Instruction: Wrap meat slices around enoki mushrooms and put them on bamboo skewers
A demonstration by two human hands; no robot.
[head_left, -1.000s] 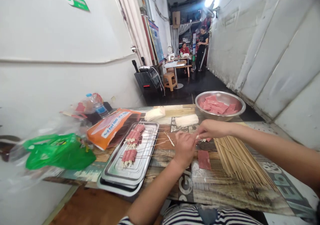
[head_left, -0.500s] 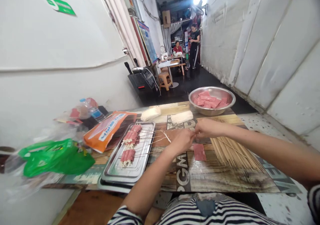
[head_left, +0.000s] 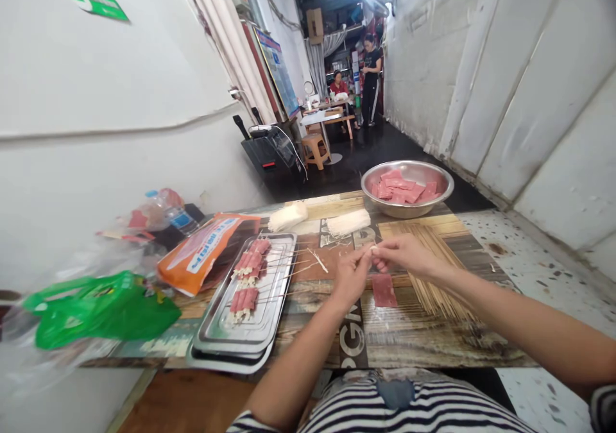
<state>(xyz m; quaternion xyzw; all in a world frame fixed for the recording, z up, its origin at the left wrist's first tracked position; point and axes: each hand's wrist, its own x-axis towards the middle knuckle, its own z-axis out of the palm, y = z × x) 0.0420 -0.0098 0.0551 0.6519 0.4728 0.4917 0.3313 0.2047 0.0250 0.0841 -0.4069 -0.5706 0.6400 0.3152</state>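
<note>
My left hand (head_left: pixel 353 274) and my right hand (head_left: pixel 404 254) meet fingertip to fingertip above the middle of the table. Both are closed in a pinch, and a small pale bit shows between them, too small to name surely. Just below lies a flat pink meat slice (head_left: pixel 384 290) on the tabletop. Under my right forearm spreads a pile of bamboo skewers (head_left: pixel 428 279). Beyond my hands rest two bundles of white enoki mushrooms, the nearer bundle (head_left: pixel 347 222) and the left bundle (head_left: pixel 287 217). A few loose pale strands (head_left: pixel 318 261) lie left of my hands.
On the left, a metal tray (head_left: pixel 276 330) carries skewered pink rolls (head_left: pixel 244 299). A steel bowl (head_left: pixel 407 212) of meat slices stands at the far right edge. An orange packet (head_left: pixel 205 253) and green plastic bag (head_left: pixel 106 308) lie further left. Two people are in the background.
My right hand has turned and lowered slightly, so its fingers show more. Both hands stay together. The view has shifted a little; the slice and tray rest where they were.
</note>
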